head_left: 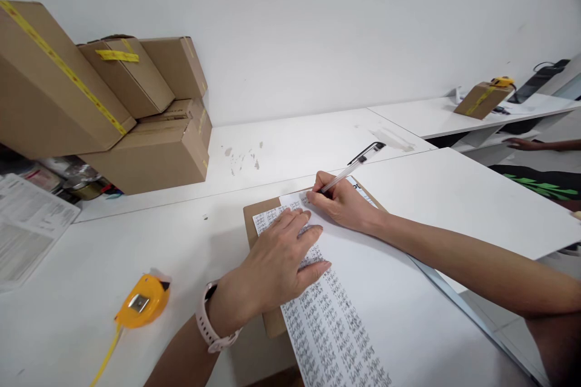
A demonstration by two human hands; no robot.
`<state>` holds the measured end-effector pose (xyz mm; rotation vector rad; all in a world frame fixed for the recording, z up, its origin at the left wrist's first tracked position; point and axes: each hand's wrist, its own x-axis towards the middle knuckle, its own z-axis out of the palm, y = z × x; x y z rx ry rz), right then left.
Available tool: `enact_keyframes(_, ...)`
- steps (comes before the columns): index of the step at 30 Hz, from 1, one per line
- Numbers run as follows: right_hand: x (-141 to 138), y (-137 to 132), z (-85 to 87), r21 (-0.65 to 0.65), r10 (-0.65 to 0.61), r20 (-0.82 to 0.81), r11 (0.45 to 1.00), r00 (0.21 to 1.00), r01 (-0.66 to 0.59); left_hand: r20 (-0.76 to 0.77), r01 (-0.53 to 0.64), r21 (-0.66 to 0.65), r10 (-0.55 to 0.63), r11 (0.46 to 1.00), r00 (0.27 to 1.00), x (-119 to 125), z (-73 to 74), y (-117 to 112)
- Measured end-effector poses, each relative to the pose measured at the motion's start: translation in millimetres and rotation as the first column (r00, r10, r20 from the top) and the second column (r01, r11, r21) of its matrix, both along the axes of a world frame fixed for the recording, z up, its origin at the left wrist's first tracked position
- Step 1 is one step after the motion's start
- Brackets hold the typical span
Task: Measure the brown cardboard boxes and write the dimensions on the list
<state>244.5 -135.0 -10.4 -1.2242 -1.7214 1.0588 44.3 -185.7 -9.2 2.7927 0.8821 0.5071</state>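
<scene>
My right hand (341, 201) is closed round a clear pen with a black clip (358, 162), its tip touching the top of a white sheet (363, 290) covered with columns of handwriting. The sheet lies on a brown clipboard (250, 217) on the white table (68, 290). My left hand (276, 260), a pale watch on its wrist, lies flat with fingers stretched out on the sheet's left side, pressing it down.
A yellow tape measure (141, 301) with its tape pulled out lies at the front left. Stacked cardboard boxes (149, 151) stand at the back left, printed papers (27, 224) at the left edge. Another person's hand (521, 144) rests at the far right near a small box (482, 99).
</scene>
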Motion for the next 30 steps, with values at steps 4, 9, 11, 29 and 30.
enact_keyframes(4,0.3,0.5,-1.0,0.003,0.01,0.01,1.0,1.0,-0.01,0.003,0.004,0.0,-0.004,1.0,1.0,0.4,0.0,0.5)
enact_keyframes(9,0.3,0.5,-0.6,0.015,0.004,0.024,1.0,1.0,-0.004,0.003,0.004,-0.014,-0.004,1.0,1.0,0.3,-0.2,1.2)
enact_keyframes(11,0.2,0.6,-0.4,0.017,0.01,0.023,1.0,1.0,-0.011,-0.002,0.002,-0.018,-0.002,1.0,1.0,0.4,0.2,1.0)
enact_keyframes(29,0.6,2.7,-2.5,0.017,-0.025,0.025,1.0,0.999,0.025,0.013,0.008,0.018,-0.009,1.0,1.0,-0.4,-1.9,1.1)
enact_keyframes(30,0.4,2.5,-1.9,0.015,-0.024,0.024,1.0,0.999,0.024,0.014,0.009,0.019,-0.01,1.0,1.0,-0.5,-1.8,1.1)
